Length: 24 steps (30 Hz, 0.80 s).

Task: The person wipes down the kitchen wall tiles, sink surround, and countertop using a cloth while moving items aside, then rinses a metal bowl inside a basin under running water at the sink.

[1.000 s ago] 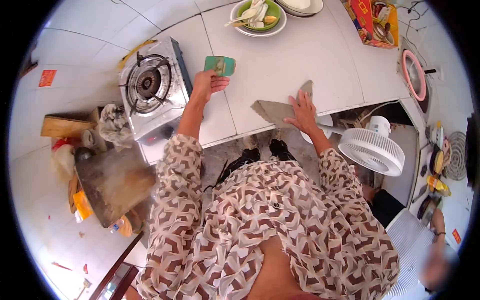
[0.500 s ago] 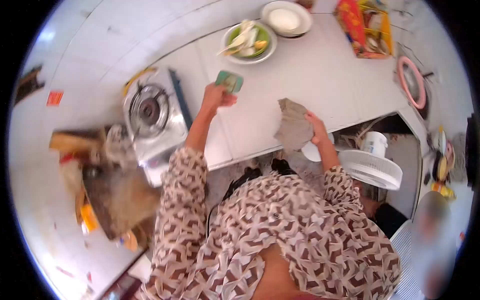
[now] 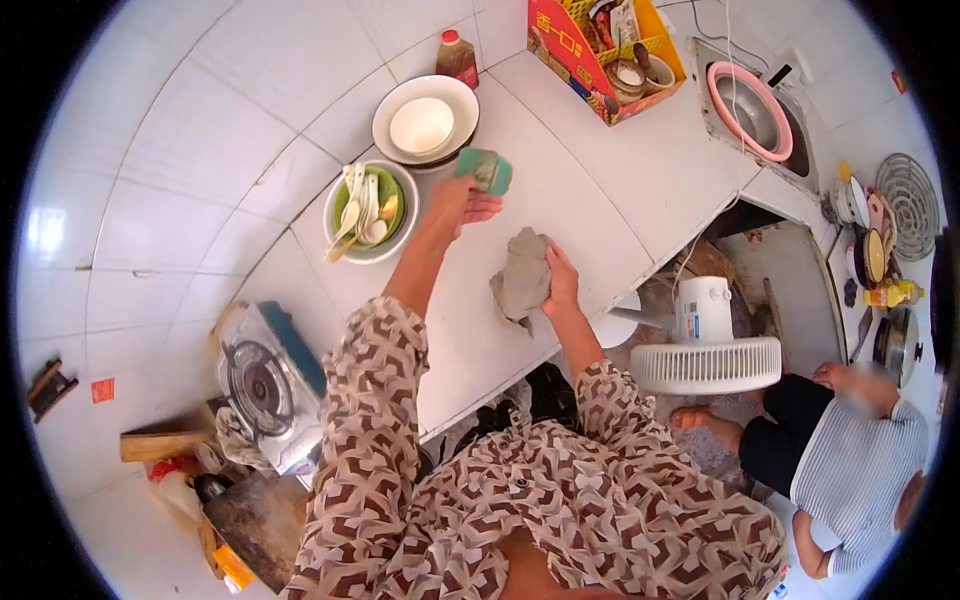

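Note:
A green, flat, rounded item (image 3: 486,171) with a brownish patch is in my left hand (image 3: 455,207), held over the counter beside the stacked bowls. My right hand (image 3: 562,280) grips a crumpled grey-brown cloth (image 3: 524,277) above the counter, near its front edge. To the left of my left hand, a white basin (image 3: 333,212) holds a green bowl (image 3: 398,205) with several light-coloured spoons. Behind it stand white bowls (image 3: 425,122), one inside another.
A gas stove (image 3: 262,388) sits at the left. Behind the counter are a bottle (image 3: 457,60) and a red-and-yellow box (image 3: 571,62). A pink basin (image 3: 748,110) rests in the sink. A white fan (image 3: 705,365) and a seated person (image 3: 858,470) are at the right.
The view has turned to the right. My right hand has lifted the cloth, which lay spread on the counter, and bunched it. My left hand has moved nearer the bowls with the green item.

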{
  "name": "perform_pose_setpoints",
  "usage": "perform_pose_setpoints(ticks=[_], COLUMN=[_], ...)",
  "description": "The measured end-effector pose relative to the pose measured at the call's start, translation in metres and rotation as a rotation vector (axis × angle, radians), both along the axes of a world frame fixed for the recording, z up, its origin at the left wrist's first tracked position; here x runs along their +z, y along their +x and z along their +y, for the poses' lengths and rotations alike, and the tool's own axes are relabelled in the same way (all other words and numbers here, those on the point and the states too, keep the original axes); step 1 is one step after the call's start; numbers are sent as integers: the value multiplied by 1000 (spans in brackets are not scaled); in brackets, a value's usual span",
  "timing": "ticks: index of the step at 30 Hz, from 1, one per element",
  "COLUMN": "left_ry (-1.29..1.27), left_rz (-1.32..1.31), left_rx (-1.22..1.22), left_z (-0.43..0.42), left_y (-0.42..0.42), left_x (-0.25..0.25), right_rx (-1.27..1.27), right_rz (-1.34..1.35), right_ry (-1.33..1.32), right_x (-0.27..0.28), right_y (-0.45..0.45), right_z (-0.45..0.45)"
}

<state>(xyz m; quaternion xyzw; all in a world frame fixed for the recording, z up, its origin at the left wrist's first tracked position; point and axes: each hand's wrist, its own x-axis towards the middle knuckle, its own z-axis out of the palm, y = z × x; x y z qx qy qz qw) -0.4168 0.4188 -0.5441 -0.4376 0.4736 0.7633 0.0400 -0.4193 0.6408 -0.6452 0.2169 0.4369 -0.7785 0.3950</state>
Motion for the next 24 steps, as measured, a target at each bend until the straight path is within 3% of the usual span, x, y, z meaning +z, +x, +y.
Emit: perform_pose_setpoints(ticks=[4, 10, 12, 15, 18, 21, 24], left_ry=[101, 147, 166, 194, 238, 202, 136], left_rz=[34, 144, 166, 227, 264, 258, 254], left_rx=[71, 189, 187, 166, 170, 141, 27], left_z=[0, 0, -5, -8, -16, -20, -25], left_y=[-88, -187, -213, -240, -270, -281, -293], left_x=[-36, -71, -80, -99, -112, -114, -103], right_rx=[119, 42, -129, 115, 658, 673, 728], right_rz=[473, 840, 816, 1190, 1370, 1625, 1755], right_ry=[421, 729, 704, 1048, 1493, 1234, 1159], right_x=[-9, -22, -21, -13, -9, -27, -37], right_y=[-32, -81, -119, -149, -143, -157, -194], right_z=[-11, 3, -2, -15, -34, -41, -72])
